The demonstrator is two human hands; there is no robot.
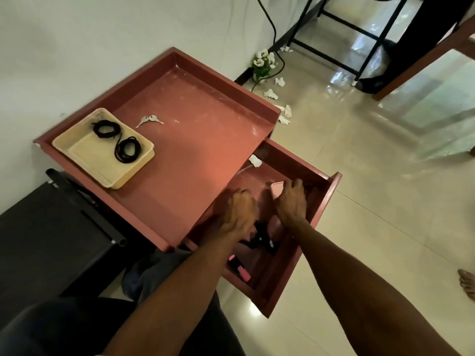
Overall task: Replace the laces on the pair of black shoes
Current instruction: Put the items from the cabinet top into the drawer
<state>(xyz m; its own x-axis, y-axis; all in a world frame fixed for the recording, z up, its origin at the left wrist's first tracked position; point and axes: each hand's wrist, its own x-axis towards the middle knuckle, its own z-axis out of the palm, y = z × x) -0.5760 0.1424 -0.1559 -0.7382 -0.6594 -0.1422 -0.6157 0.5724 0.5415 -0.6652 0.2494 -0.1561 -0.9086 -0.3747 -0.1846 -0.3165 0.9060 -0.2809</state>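
The reddish-brown wooden table (195,140) has its drawer (295,227) pulled open. Both hands reach inside — left hand (240,210) and right hand (291,201), fingers loosely curled, grip unclear. Two coiled black laces (120,140) lie in the cream plastic tray (84,152) on the table.

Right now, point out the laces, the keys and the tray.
laces (127,149): head view, on the nearer black coil.
keys (149,120): head view, where the two key heads meet.
tray (88,150): head view, on the bare cream floor of it.
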